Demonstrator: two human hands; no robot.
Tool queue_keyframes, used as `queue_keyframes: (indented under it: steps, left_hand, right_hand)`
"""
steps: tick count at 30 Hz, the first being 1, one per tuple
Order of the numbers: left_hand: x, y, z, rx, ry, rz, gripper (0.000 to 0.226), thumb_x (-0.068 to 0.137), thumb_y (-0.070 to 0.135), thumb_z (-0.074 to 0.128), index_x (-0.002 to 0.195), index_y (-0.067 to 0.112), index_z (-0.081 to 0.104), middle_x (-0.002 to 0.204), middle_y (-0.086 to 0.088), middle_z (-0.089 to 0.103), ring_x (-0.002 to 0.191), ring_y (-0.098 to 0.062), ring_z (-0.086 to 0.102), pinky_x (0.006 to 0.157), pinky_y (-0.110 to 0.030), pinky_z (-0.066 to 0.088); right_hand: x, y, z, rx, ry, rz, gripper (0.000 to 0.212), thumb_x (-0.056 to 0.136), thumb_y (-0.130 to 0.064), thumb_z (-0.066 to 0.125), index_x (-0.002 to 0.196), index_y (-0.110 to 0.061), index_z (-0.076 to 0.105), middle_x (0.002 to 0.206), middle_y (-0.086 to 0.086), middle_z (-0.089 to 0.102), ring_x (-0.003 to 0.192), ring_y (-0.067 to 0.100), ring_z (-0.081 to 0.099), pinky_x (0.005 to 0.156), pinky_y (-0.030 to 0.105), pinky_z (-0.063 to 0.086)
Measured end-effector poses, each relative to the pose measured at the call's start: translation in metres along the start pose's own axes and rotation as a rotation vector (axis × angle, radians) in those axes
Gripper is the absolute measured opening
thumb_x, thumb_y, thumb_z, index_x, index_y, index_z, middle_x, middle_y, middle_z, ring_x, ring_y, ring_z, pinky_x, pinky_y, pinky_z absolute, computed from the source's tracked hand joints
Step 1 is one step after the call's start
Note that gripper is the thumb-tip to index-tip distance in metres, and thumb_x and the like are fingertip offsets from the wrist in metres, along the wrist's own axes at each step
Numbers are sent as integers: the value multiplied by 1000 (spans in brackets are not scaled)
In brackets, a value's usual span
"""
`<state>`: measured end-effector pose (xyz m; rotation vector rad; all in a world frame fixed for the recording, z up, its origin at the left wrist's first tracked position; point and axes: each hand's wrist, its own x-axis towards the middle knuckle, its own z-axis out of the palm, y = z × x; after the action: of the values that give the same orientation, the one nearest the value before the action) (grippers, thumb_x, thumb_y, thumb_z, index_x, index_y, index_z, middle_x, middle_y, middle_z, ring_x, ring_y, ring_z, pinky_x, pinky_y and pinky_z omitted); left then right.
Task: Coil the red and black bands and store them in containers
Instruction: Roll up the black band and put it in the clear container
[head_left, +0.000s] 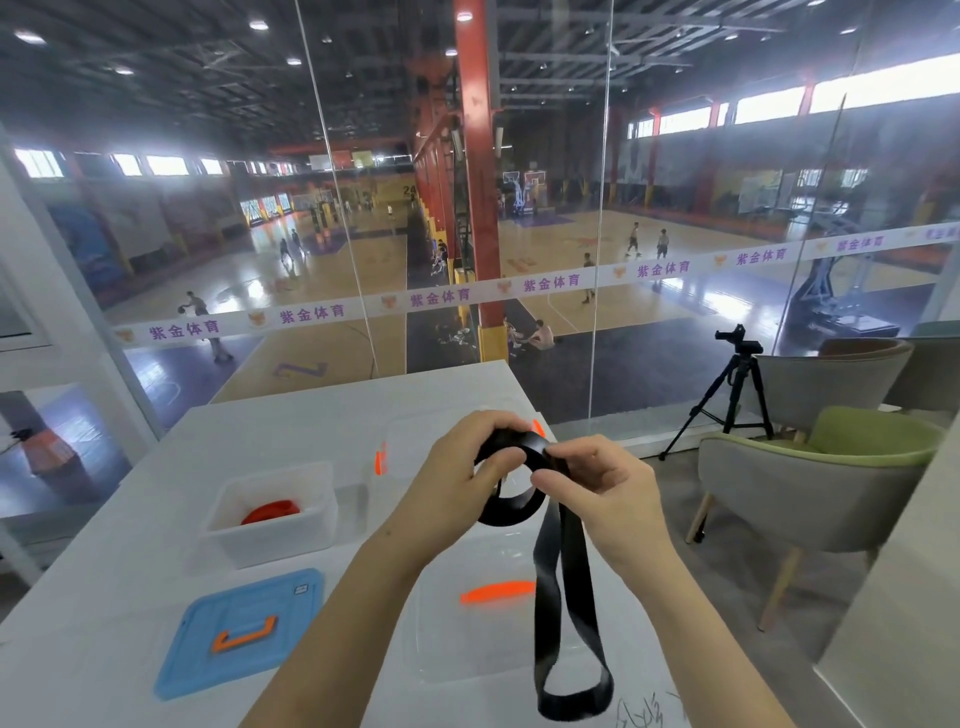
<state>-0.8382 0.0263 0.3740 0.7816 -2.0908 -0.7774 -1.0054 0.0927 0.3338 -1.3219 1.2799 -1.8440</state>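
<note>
Above the white table (130, 571), both my hands hold the black band (563, 587). My left hand (457, 478) grips the wound part of it, and my right hand (597, 483) pinches the band beside the coil. A long loop of the band hangs down to the table's near edge. The red band (270, 512) lies coiled inside a small white container (270, 540) at the left. A clear container (467, 623) with an orange handle stands under my hands.
A blue lid with an orange handle (241, 631) lies at the front left. Another clear container (395, 447) with orange clips sits behind my hands. Glass panels stand past the table's far edge. A tripod (737, 384) and chairs (810, 483) are at the right.
</note>
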Motion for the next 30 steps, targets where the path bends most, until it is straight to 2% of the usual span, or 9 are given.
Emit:
queue_keyframes:
  steps: [4, 6, 8, 11, 16, 19, 22, 25, 30]
  left_hand:
    - [-2, -3, 8, -247, 153, -38, 30, 100, 3, 56, 107, 30, 67, 101, 13, 68, 86, -13, 65, 73, -20, 52]
    - [-2, -1, 11, -355, 253, -71, 30, 101, 2, 54, 106, 28, 68, 103, 11, 69, 94, -12, 66, 72, -17, 53]
    - [-2, 1, 13, -397, 307, -81, 28, 102, 3, 53, 108, 27, 69, 108, 10, 70, 103, -9, 65, 79, -14, 52]
    - [-3, -4, 11, -356, 260, -104, 25, 105, 8, 51, 112, 26, 68, 109, 11, 71, 108, -9, 66, 88, -16, 51]
    - [-4, -16, -1, -245, 72, -162, 12, 105, 15, 54, 111, 24, 58, 112, 13, 68, 112, -7, 64, 95, -26, 51]
    - [-2, -13, -1, -132, 9, -92, 21, 103, 15, 57, 117, 30, 57, 116, 20, 64, 116, 0, 59, 97, -17, 47]
    - [0, -8, 2, -94, 66, -19, 23, 101, 7, 57, 113, 26, 64, 107, 21, 65, 109, 0, 60, 91, -9, 44]
    - [-1, -5, 4, -269, 182, -42, 24, 101, 1, 54, 105, 22, 66, 101, 16, 67, 101, -6, 63, 91, -19, 49]
    - [0, -8, 8, -452, 319, -100, 22, 106, 7, 49, 109, 23, 63, 106, 8, 68, 101, -13, 65, 93, -34, 55]
  right_hand:
    - [0, 2, 0, 45, 20, -2, 35, 77, 3, 87, 96, -26, 81, 94, 5, 80, 92, 23, 76, 85, 25, 59]
    - [-4, 3, 2, 61, 28, -1, 39, 77, 6, 85, 97, -28, 80, 96, 3, 81, 92, 18, 77, 84, 22, 58]
    - [-7, 3, 4, 75, 54, -1, 43, 78, 7, 84, 91, -34, 81, 94, -1, 81, 89, 13, 76, 81, 19, 57]
    - [-6, 5, 4, 49, 91, -16, 42, 78, 4, 87, 86, -37, 81, 91, -2, 80, 85, 14, 76, 80, 20, 58]
    - [-3, 8, 1, 19, 82, 1, 38, 80, 2, 85, 89, -34, 83, 93, -2, 82, 90, 18, 77, 88, 32, 58]
    - [-3, 8, 6, -36, 45, -30, 35, 81, 1, 85, 89, -33, 82, 94, -3, 82, 92, 18, 77, 89, 32, 58]
    - [-2, 6, 11, 17, 65, -18, 35, 80, 2, 86, 84, -33, 81, 92, -1, 81, 88, 18, 76, 86, 29, 58]
    - [0, 5, 13, 42, 70, -13, 39, 80, 0, 86, 87, -37, 81, 95, -2, 81, 92, 21, 77, 88, 33, 58]
    - [-6, 7, 17, 51, 40, -23, 49, 81, 3, 85, 96, -43, 80, 98, -2, 80, 95, 15, 76, 84, 21, 58]
